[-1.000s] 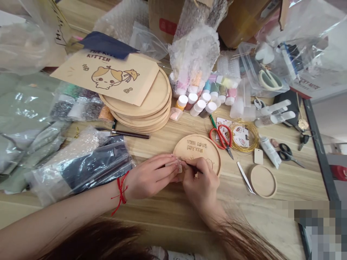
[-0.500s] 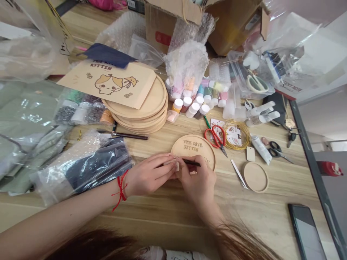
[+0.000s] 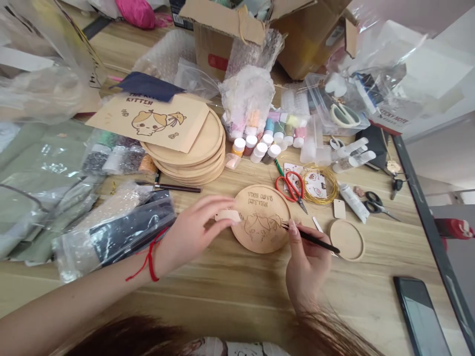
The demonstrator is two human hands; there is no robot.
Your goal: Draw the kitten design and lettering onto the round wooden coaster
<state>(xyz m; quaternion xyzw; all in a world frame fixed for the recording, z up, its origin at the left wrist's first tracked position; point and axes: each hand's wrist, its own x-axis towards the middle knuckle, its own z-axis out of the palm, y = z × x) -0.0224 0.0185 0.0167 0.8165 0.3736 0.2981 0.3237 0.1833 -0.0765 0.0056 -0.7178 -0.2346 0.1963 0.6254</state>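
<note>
A round wooden plate [image 3: 241, 237] lies on the table between my hands, bearing raised lettering and a cat outline that look like thin gold wire. My left hand [image 3: 193, 227] is just left of the plate, with a small pale rectangular tag [image 3: 228, 215] between thumb and fingers. At the plate's right edge, my right hand [image 3: 308, 267] is closed around black tweezers [image 3: 315, 240]. Their tips point left, over the right end of the cat outline. Whether the tips grip anything is too small to tell.
Red-handled pliers [image 3: 295, 187] and a coil of gold wire [image 3: 336, 185] lie beyond the plate. A small round wooden dish [image 3: 347, 240] and a phone [image 3: 421, 316] are to the right. Stacked wooden plates [image 3: 211, 165], a printed kraft sheet [image 3: 148, 121] and paint jars [image 3: 259, 152] stand behind.
My hands have moved apart, uncovering the plate. The right hand with the tweezers has gone right; the left has drawn back left with the tag.
</note>
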